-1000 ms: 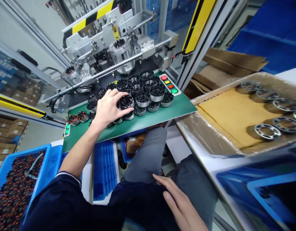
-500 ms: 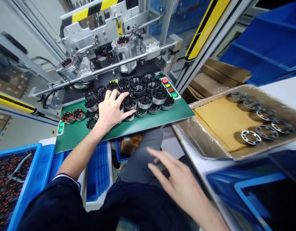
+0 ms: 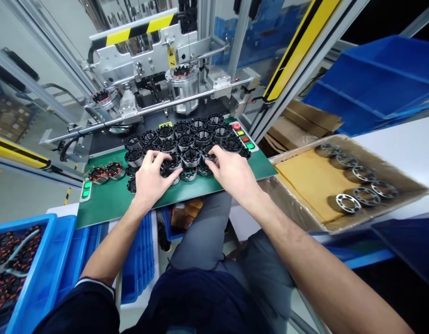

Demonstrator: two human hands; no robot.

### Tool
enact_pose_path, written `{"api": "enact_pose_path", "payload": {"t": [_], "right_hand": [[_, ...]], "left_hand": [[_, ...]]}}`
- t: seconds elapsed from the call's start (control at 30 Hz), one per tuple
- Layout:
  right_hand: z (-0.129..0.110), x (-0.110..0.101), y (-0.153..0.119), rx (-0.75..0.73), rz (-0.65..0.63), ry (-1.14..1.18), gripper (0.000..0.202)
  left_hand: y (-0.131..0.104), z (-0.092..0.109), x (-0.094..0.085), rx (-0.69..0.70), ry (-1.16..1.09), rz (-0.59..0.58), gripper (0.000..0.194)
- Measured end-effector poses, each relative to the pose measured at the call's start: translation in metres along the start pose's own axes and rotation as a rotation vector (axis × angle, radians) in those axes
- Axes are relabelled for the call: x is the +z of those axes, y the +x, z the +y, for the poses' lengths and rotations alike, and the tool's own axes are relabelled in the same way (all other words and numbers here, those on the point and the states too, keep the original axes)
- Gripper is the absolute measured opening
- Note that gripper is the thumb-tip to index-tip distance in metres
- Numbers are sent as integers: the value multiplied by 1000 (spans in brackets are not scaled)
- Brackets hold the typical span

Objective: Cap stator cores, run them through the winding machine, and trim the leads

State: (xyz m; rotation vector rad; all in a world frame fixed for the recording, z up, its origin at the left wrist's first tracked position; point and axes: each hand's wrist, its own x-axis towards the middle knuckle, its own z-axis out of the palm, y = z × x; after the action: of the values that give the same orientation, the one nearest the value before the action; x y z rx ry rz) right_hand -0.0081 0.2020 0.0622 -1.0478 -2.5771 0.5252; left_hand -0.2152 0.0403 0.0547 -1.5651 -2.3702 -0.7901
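Note:
Black-capped motor stators stand stacked in rows on the green work plate. My left hand is at the front of the group, thumb and fingers curved round the sides of one stator. On the right of the stack, my right hand pinches another stator between thumb and fingers, partly covering it. Two stators wound with copper-coloured wire stand apart at the plate's left end.
Behind the plate is a machine with a metal rail and a stator in a cylindrical holder. Buttons line the plate's right edge. A carton with bare metal cores stands right; a blue bin of wound stators stands left.
My right hand has come up from over my lap to the right side of the stack and grips a stator. My left hand has moved slightly down and now grips a front stator.

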Motion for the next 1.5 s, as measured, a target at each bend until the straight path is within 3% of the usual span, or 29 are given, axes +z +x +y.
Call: {"api": "enact_pose_path", "payload": {"t": [0.3,0.43,0.63,0.77,0.9,1.03,1.23,1.37,1.43,1.5], "right_hand": [[5,2,4,-11,-16,36,23],[17,-3,-7,-57,-11,99,45],[50,-20,-13,98,181,106,43],[60,-16,-2,58,140,71,31],[59,-14,1,8,122,37,27],[61,-13,-3,-23,98,29,29],[68,-10,-5,-79,62,77,41],[84,-37,-36,-158,47,142,70],[105,-65,-71,-168,94,147,72],[140,-103,-117,-121,166,94,70]], "left_hand": [[-1,1,5,11,-18,26,31],[-1,10,3,71,48,56,39],[4,29,2,120,-30,82,36],[15,53,15,218,-74,38,23],[28,74,30,278,-81,-43,23],[35,77,40,278,-44,-93,24],[36,76,42,270,16,-50,22],[36,74,36,286,35,-50,21],[33,74,31,306,32,-66,25],[29,77,26,333,17,-68,28]]}}
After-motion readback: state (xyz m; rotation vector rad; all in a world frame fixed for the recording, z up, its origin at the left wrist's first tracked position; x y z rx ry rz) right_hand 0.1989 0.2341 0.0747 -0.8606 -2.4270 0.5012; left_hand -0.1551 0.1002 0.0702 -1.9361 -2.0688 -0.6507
